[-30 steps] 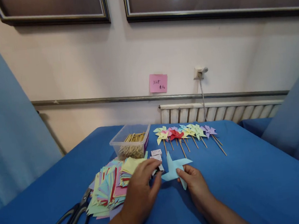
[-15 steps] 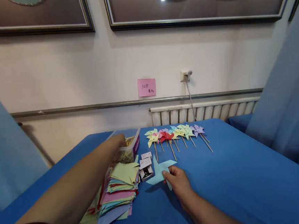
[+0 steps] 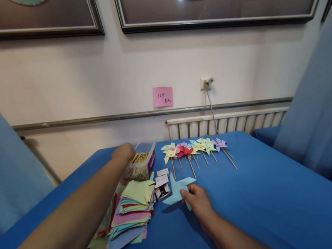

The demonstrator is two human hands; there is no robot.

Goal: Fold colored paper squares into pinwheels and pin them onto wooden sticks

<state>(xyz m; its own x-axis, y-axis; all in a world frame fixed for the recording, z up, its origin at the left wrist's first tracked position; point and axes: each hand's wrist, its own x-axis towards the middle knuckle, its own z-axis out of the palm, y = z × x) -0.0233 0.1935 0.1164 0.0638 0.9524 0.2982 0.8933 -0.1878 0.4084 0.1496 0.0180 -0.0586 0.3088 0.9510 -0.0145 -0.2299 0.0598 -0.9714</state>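
Note:
A light blue paper pinwheel [image 3: 176, 191] is pinched between the thumb and fingers of my right hand [image 3: 200, 201], just above the table. My left hand [image 3: 124, 153] is over the near left side of a clear plastic box [image 3: 151, 156] with a purple label. Thin wooden sticks [image 3: 141, 157] fill this box. One stick [image 3: 137, 146] pokes up at an angle beside my left hand and appears to be held in it, though the fingers are mostly hidden. Small white boxes [image 3: 162, 180] stand between the stick box and the pinwheel; the nearest one is open with small dark items inside.
A fanned pile of cut coloured paper [image 3: 133, 216] lies near my left forearm. Several finished pinwheels on sticks [image 3: 185, 151] lie at the back of the blue-covered table [image 3: 262, 193]. Behind are a wall rail [image 3: 110, 117] and a radiator [image 3: 235, 123]; blue curtains hang on both sides.
My left hand has lifted and shifted left out of the box, and a stick now shows beside it. My right hand and the blue pinwheel have stayed in place.

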